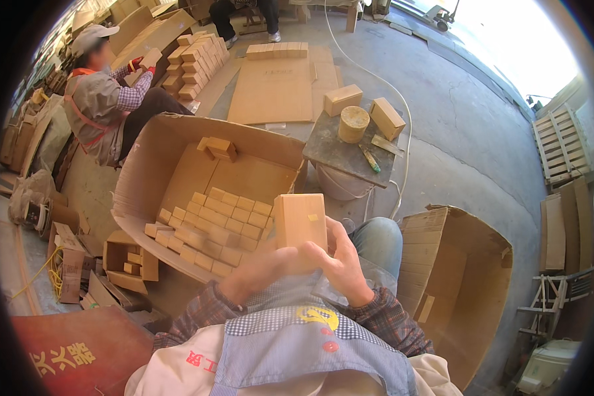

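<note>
My right hand [342, 259] grips a pale wooden block [301, 223] upright in front of my lap, its fingers along the block's right side. A small yellowish patch shows on the block's face. My left hand [264, 272] is at the block's lower left, smeared by motion, so its fingers cannot be made out. Left of my hands stands a large open cardboard box [135, 173] with rows of wooden blocks [212, 216] inside. Beyond the held block, a low dark stand [323, 146] carries a round yellowish tin [354, 124], two wooden blocks [387, 119], a flat scraper [386, 146] and a green-handled tool [370, 159].
Another open cardboard box [424, 247] stands by my right knee. A co-worker [99, 105] in red gloves sits at the far left near stacked blocks [195, 64]. A pale hose [369, 71] crosses the floor. A red case [79, 343] is at lower left.
</note>
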A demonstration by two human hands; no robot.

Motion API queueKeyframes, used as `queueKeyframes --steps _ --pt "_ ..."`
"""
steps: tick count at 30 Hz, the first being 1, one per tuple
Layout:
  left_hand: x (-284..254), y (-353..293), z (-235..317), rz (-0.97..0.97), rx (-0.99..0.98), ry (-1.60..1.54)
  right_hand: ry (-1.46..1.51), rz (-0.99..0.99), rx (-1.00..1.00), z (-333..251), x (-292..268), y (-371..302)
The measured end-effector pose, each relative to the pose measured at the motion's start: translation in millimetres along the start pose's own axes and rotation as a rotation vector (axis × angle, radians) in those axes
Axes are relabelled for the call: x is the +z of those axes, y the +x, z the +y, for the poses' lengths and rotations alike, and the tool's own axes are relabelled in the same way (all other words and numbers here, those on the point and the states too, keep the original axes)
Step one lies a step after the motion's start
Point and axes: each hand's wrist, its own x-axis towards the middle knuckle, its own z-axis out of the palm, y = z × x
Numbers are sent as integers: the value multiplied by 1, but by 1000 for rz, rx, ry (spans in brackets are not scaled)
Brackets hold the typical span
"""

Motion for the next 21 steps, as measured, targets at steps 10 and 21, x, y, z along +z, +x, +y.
queueKeyframes --steps 10,21 --pt "-6 2 -1 2 -53 -76 194 39 144 0 -4 0" --pt "-8 22 28 596 576 1020 122 118 250 13 -9 1"
